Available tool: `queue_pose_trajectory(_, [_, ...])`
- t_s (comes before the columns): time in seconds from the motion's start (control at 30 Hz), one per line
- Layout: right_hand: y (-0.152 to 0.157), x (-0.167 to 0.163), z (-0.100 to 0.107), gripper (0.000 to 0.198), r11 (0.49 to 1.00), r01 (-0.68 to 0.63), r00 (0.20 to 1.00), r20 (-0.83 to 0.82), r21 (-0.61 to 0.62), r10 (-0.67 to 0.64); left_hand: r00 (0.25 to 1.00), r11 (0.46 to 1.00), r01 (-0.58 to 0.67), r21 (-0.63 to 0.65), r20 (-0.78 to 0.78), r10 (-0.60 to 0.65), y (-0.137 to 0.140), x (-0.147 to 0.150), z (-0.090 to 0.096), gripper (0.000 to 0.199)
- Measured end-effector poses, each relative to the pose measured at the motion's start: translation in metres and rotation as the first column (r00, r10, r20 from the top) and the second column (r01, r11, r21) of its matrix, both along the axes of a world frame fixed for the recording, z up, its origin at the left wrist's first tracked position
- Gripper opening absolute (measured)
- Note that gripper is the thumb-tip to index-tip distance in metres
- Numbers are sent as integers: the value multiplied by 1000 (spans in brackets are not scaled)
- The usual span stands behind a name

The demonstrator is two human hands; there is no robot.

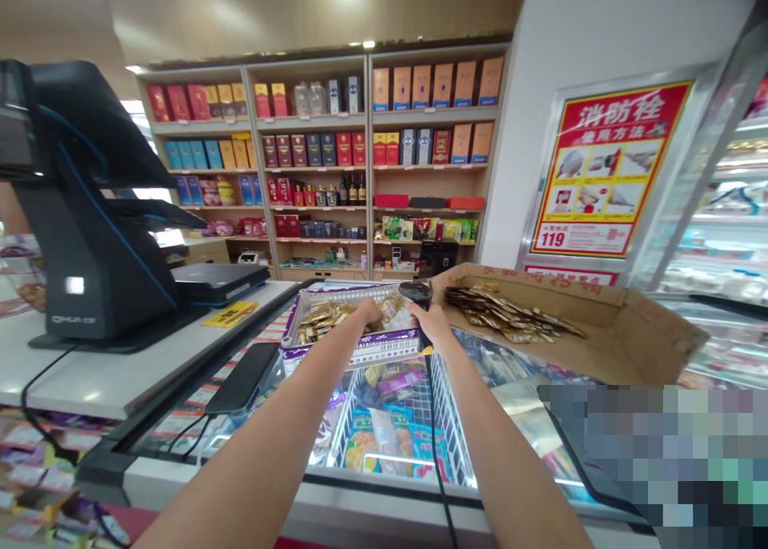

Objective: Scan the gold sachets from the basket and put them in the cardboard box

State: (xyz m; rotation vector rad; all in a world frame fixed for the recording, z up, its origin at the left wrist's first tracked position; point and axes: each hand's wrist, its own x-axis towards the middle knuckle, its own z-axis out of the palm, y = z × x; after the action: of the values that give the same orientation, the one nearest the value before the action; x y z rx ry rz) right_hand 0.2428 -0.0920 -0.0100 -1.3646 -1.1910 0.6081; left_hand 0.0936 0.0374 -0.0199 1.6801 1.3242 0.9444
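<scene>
My left hand (370,315) reaches into a white plastic basket (384,352) with purple trim. Its fingers are bent around a gold packet (391,302); my wrist partly hides them. More gold packets (324,318) lie in the basket's left part. My right hand (428,322), at the basket's right end, is closed around the handle of a black barcode scanner (415,293). The scanner's head points up and its cable (437,453) hangs down toward me. Right of it stands an open cardboard box (630,333) with a pile of flat gold packets (510,313).
Beneath the basket is a glass-topped freezer (384,493) holding bagged goods in wire baskets. A black phone-like slab (245,377) lies on its left side. A checkout terminal (90,213) stands on the left counter (114,373). Shelves of boxed bottles (318,149) line the back wall.
</scene>
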Motion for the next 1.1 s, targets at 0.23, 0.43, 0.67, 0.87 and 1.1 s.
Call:
queue_pose_trajectory(0.23, [-9,-1,7,23,993,-117,982,-152,1,116,955,995,-101,4,281,96,-2,-7,19,14])
queue_pose_trajectory(0.43, [-13,4,11,23,973,-228,971,-78,-38,224,775,993,104,-54,630,-47,5,-7,23,9])
queue_pose_trajectory(0.67, [-13,8,10,26,962,-273,962,-30,-20,273,729,990,116,-82,684,-29,7,-8,24,9])
queue_pose_trajectory(0.87, [-15,8,10,29,960,-277,961,-30,-32,276,735,993,96,-71,678,-23,8,-7,23,10])
queue_pose_trajectory(1.1, [-19,7,14,29,959,-280,960,-26,-37,279,723,990,128,-59,689,-53,6,-7,25,11])
